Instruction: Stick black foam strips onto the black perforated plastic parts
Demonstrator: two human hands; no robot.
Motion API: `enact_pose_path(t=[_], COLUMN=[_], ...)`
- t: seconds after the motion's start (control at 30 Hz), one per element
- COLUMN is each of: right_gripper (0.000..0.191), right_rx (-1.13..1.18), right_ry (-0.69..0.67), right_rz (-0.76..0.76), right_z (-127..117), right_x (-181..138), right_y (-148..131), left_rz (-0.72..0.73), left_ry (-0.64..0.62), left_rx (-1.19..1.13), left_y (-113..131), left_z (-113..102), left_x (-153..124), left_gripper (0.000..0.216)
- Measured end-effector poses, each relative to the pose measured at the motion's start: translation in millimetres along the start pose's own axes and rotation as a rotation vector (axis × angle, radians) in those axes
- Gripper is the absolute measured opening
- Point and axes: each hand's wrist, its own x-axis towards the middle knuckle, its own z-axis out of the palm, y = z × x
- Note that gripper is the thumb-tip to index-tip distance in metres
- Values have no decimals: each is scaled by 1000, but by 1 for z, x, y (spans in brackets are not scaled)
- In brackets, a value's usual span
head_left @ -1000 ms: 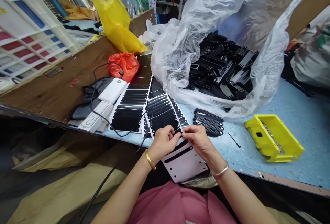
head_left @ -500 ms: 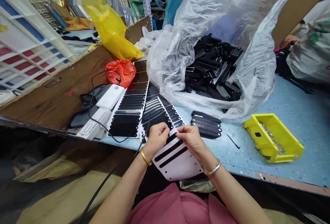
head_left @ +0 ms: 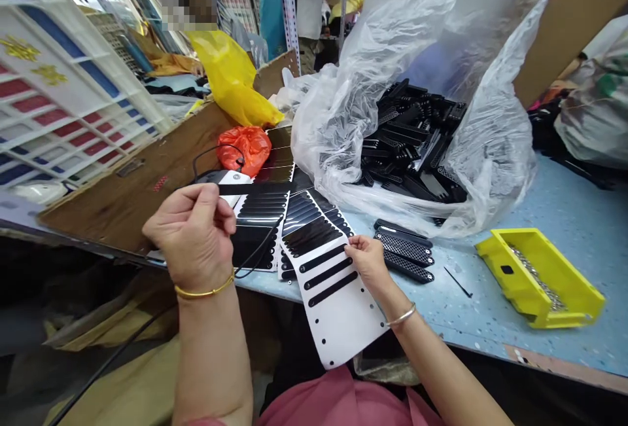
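A clear plastic bag (head_left: 343, 118), upper centre, holds black parts (head_left: 412, 138); a yellow tray (head_left: 542, 275), lower right, holds metal pieces. The left hand (head_left: 193, 233) pinches a thin black adhesive strip (head_left: 255, 188), left of centre; the right hand (head_left: 367, 262) presses the white backing sheet (head_left: 343, 318).

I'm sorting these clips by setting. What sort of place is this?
Probably a small workshop or assembly bench. A clear plastic bag holds a heap of black plastic parts, sheets of black stickers lie on the blue worktable, and a yellow parts bin sits by them.
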Motion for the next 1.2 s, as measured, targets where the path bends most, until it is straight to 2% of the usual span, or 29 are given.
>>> enact_pose_path(t=[0.07, 0.17, 0.23, 0.27, 0.33, 0.43, 0.5, 0.7, 0.87, 0.97, 1.07, 1.2], right_gripper=[13, 15, 15, 15, 22, 48, 58, 56, 41, 37, 37, 34], right_rx=[-161, -439, -520, -511, -392, -72, 68, 173, 327, 367, 297, 88], right_ry=[34, 56, 63, 72, 77, -48, -127, -284, -237, -189, -94, 26], right_rz=[-75, -308, -447, -468, -370, -17, 160, 392, 381, 349, 261, 118], right_z=[-5, -17, -29, -35, -49, -73, -88, -125, -139, -146, -162, -199], right_x=[-1, -9, -19, -25, -36, -49, -57, -83, -94, -94, -94, -92], right_y=[4, 3, -4, -9, -21, -38, -43, -36, -31, -35, -44, -60], left_rz=[-57, -264, -395, -451, -553, -655, -666, -604, -504, -480, -480, -566], left_ry=[-68, -221, -309, -346, -420, -556, -640, -755, -817, -842, -901, -1046], left_rx=[7, 0, -19, -31, -58, -98, -104, -67, 18, 60, 138, 236], left_y=[-2, -13, -22, -26, -32, -36, -37, -39, -41, -49, -62, -81], left_z=[2, 10, 15, 17, 20, 24, 29, 47, 62, 64, 60, 61], left_x=[-12, -45, -68, -78, -95, -115, -125, -145, -154, -156, -151, -136], left_gripper=[12, 20, 24, 25, 28, 30, 28, 24, 18, 23, 37, 48])
